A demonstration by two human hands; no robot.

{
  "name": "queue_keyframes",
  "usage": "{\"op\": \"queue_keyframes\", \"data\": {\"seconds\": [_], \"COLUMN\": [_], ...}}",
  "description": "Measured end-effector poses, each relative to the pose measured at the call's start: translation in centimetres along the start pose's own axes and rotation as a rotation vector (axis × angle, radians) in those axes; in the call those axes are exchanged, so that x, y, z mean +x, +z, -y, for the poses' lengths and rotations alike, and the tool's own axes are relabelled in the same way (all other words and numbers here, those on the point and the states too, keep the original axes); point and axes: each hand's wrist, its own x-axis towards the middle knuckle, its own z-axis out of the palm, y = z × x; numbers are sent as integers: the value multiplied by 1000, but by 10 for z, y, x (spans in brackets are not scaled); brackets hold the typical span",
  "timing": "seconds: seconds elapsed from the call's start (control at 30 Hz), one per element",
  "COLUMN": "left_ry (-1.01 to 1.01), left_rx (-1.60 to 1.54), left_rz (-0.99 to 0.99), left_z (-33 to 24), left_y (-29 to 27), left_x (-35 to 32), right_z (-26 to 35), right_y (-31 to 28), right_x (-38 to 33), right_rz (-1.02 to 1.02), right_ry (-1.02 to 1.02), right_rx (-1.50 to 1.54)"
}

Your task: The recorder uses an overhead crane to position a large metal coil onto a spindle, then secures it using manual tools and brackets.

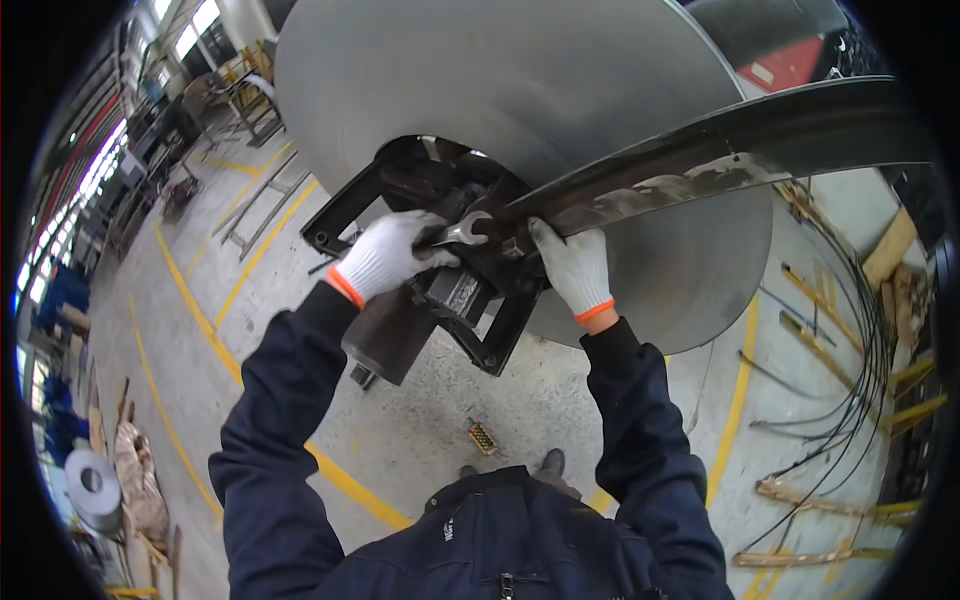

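Observation:
A silver open-end wrench [465,231] is in my left hand [392,252], whose gloved fingers are closed around its handle. The wrench's jaw lies over the middle of a dark metal bracket assembly [500,345], close to a bolt head [512,247]. My right hand [577,265], also in a white glove with a dark fingertip area, grips the lower edge of a long dark steel beam [690,185] near its end. Part of its fingers is hidden behind the beam. Below my left hand hangs a dark cylinder [390,335] joined to the assembly.
Behind the assembly stands a large round grey metal disc [500,75]. A small yellow-and-dark object [481,437] lies on the floor near my feet. Black cables [865,350] and wooden strips [815,340] lie at the right. A metal coil [93,488] sits at the far left.

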Motion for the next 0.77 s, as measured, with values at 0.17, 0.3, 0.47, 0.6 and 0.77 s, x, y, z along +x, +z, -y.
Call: {"op": "queue_keyframes", "data": {"seconds": [0.17,0.3,0.47,0.6,0.77], "left_ry": [-84,-121,-47,-201,-121], "left_rx": [-291,-266,-222,-536,-323], "left_rz": [-65,-103,-109,-115,-140], "left_z": [-4,-7,4,2,-3], "left_y": [9,14,8,10,5], "left_x": [-4,-4,-7,-9,-28], "right_z": [-5,-2,3,-3,19], "right_y": [7,3,9,13,9], "right_x": [-2,0,-5,12,-14], "right_rz": [-199,-25,-123,-94,-67], "right_ry": [-215,-44,-149,-53,-2], "right_rx": [-84,-68,-33,16,95]}}
